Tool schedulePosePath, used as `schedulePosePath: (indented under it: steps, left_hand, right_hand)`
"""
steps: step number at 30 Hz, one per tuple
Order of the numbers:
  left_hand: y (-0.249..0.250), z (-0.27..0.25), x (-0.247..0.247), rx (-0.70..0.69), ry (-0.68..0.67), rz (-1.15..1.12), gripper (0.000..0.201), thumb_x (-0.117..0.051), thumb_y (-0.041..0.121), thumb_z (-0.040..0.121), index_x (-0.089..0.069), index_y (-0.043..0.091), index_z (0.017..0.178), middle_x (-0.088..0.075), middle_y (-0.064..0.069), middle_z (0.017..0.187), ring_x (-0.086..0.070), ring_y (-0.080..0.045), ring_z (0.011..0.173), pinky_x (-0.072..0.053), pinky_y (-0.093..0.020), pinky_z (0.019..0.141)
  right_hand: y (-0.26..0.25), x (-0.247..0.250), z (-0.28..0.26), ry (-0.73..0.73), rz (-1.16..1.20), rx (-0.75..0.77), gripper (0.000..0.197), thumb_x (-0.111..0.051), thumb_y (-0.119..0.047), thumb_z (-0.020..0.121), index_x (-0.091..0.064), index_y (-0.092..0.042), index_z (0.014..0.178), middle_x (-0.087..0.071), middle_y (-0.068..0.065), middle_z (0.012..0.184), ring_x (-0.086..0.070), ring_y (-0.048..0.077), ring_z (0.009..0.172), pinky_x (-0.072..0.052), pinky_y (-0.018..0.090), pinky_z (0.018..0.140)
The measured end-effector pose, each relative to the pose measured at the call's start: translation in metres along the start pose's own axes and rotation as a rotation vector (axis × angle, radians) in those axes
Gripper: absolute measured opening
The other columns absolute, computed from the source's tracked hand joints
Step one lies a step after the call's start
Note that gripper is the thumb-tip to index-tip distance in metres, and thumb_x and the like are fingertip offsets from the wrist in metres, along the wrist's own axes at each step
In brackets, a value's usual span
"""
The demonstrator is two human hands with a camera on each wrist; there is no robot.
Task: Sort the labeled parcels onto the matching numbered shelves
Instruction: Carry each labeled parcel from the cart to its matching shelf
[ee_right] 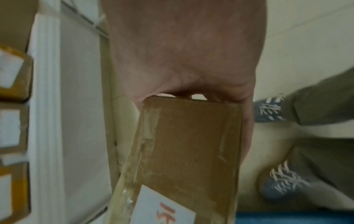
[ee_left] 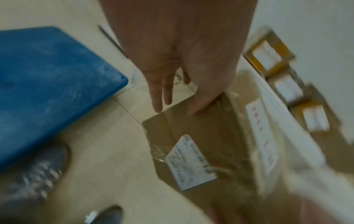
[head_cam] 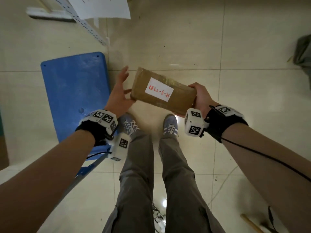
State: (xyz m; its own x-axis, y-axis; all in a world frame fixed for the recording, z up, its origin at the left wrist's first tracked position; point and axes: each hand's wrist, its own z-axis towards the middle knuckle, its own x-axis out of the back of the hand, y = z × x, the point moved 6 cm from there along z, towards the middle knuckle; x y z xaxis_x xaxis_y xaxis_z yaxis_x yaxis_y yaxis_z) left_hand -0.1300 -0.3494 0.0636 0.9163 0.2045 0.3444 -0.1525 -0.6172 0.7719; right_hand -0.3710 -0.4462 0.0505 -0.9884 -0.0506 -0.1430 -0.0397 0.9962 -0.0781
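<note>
A brown cardboard parcel [head_cam: 161, 91] wrapped in clear tape is held in the air above my feet. Its top carries a white label [head_cam: 159, 89] with red handwriting. My right hand [head_cam: 199, 96] grips its right end, thumb on top and fingers underneath; the right wrist view shows the same parcel [ee_right: 189, 145] clamped in that hand [ee_right: 184, 63]. My left hand [head_cam: 120, 91] is spread at the parcel's left end, fingers straight. In the left wrist view its thumb [ee_left: 199, 103] touches the parcel's corner [ee_left: 191, 136], where a printed shipping label [ee_left: 189, 162] shows.
A blue plastic stool [head_cam: 74, 91] stands on the tiled floor to the left. A white perforated shelf upright [head_cam: 87, 26] with a hanging paper sheet [head_cam: 102, 7] is at the upper left. Shelves with several labelled parcels [ee_left: 268, 51] appear in the wrist views. A dark bag [head_cam: 303, 51] lies far right.
</note>
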Motion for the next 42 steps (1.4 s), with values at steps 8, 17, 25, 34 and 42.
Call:
schedulePosePath:
  steps: [8, 17, 25, 34, 42]
  left_hand:
    - [0.074, -0.011, -0.041, 0.357, 0.045, -0.613, 0.068, -0.064, 0.059, 0.083, -0.045, 0.029, 0.141, -0.060, 0.001, 0.132, -0.064, -0.029, 0.113, -0.057, -0.052, 0.089]
    - [0.167, -0.051, -0.057, 0.178, -0.067, -0.288, 0.097, -0.088, 0.033, 0.070, -0.033, 0.034, 0.150, -0.049, 0.012, 0.143, -0.056, -0.018, 0.123, -0.059, -0.044, 0.086]
    - [0.235, -0.111, -0.054, -0.041, 0.085, -0.218, 0.107, -0.096, 0.023, 0.055, -0.036, 0.017, 0.144, -0.056, 0.006, 0.133, -0.059, -0.005, 0.113, -0.052, -0.029, 0.098]
    - [0.299, -0.179, -0.003, -0.185, 0.166, 0.011, 0.122, -0.089, 0.061, 0.039, -0.027, 0.029, 0.138, -0.056, 0.008, 0.128, -0.061, -0.013, 0.113, -0.051, -0.041, 0.100]
    - [0.328, -0.234, 0.034, -0.246, 0.242, 0.119, 0.105, -0.087, 0.051, 0.052, -0.029, 0.017, 0.132, -0.053, 0.009, 0.104, -0.058, -0.018, 0.097, -0.051, -0.035, 0.088]
  right_hand:
    - [0.027, -0.007, -0.032, -0.193, 0.457, -0.006, 0.052, -0.053, -0.029, 0.088, -0.060, -0.009, 0.135, -0.065, 0.024, 0.125, -0.061, 0.041, 0.114, -0.052, 0.054, 0.096]
    - [0.032, 0.002, -0.129, -0.362, 0.571, 0.005, 0.048, -0.044, -0.030, 0.089, -0.072, 0.002, 0.111, -0.064, 0.029, 0.123, -0.054, 0.045, 0.119, -0.038, 0.057, 0.111]
    - [0.020, -0.025, -0.212, -0.277, 0.596, 0.236, 0.045, -0.047, -0.028, 0.080, -0.061, -0.003, 0.114, -0.064, 0.019, 0.102, -0.058, 0.035, 0.099, -0.042, 0.050, 0.109]
    - [0.058, -0.054, -0.288, -0.359, 0.669, 0.344, 0.042, -0.051, -0.032, 0.086, -0.063, 0.001, 0.109, -0.068, 0.018, 0.090, -0.065, 0.030, 0.076, -0.053, 0.037, 0.077]
    - [0.073, -0.067, -0.343, -0.375, 0.447, 0.345, 0.066, -0.061, -0.018, 0.073, -0.051, -0.002, 0.136, -0.058, 0.027, 0.130, -0.058, 0.045, 0.118, -0.051, 0.058, 0.093]
